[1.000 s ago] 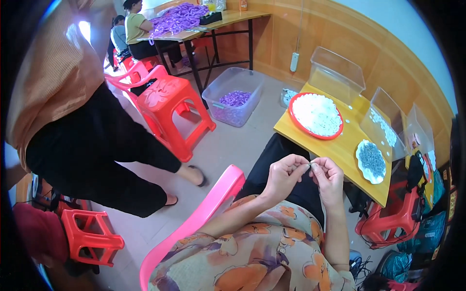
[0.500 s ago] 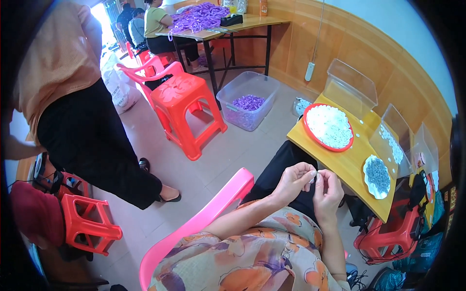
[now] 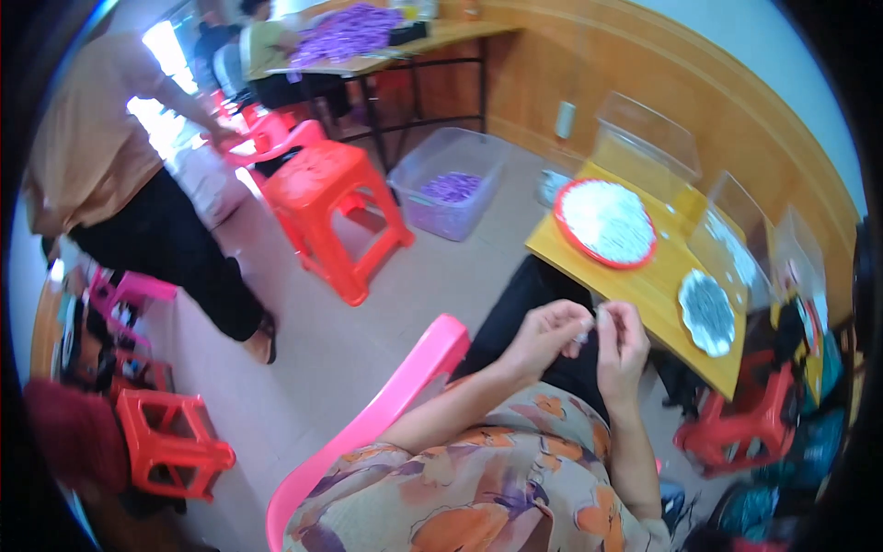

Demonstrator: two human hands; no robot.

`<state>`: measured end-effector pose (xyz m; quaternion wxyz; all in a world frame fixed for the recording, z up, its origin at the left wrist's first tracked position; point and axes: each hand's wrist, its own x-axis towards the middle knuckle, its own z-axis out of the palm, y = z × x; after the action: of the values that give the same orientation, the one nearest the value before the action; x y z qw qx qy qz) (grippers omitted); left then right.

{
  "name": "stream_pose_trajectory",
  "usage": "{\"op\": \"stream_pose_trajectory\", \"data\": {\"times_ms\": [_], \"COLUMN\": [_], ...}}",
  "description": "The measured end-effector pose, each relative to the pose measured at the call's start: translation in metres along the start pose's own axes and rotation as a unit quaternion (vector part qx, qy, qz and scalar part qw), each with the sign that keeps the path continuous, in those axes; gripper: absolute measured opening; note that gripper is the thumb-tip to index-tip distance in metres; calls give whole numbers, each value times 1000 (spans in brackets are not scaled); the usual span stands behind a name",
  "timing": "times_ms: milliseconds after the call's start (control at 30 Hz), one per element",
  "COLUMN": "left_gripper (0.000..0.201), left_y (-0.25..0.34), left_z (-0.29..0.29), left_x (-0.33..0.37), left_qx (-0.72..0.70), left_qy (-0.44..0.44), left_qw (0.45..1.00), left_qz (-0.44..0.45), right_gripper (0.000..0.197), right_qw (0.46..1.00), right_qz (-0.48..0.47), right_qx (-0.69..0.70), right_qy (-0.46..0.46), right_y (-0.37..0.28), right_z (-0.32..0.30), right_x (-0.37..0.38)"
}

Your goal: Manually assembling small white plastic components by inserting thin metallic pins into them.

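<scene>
Close together above my lap, both hands are pinched at the fingertips. My left hand [image 3: 552, 340] is closed on a small whitish piece [image 3: 580, 338], too blurred to name. My right hand [image 3: 620, 342] pinches at the same spot; whatever lies between its fingertips is too small to make out. Beyond them stands a yellow table [image 3: 669, 313]. On it, a red-rimmed round tray [image 3: 560, 226] holds a heap of small white pieces [image 3: 607, 221]. Nearer my right hand, a white scalloped dish [image 3: 715, 347] holds small grey pieces [image 3: 708, 310].
Clear plastic bins [image 3: 648, 138] stand along the table's back. A clear tub [image 3: 432, 216] of purple pieces sits on the floor beside a red stool [image 3: 336, 212]. A person in an orange top [image 3: 101, 138] stands at left. A pink chair arm [image 3: 405, 377] curves beside me.
My view has shifted a little. The person at left has moved away from me, an arm now reaching toward the pink chair behind the red stool. My hands stay pinched together.
</scene>
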<state>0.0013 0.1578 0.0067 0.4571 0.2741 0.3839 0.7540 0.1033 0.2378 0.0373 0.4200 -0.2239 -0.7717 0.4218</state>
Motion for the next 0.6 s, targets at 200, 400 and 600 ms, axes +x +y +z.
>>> {"op": "stream_pose_trajectory", "data": {"times_ms": [200,400,600], "left_gripper": [8,6,5], "left_y": [14,10,0], "left_z": [-6,1,9], "left_x": [-4,4,2], "left_qx": [43,10,28], "left_qy": [85,71,47], "left_qw": [995,996,997], "left_qz": [-30,-46,-63], "right_gripper": [22,37,35], "right_qw": [986,974,915], "right_qz": [82,50,150], "right_qx": [148,-126,-361], "right_qy": [-4,180,102], "right_y": [30,81,161], "right_z": [-14,-119,-186], "right_x": [40,86,90]}}
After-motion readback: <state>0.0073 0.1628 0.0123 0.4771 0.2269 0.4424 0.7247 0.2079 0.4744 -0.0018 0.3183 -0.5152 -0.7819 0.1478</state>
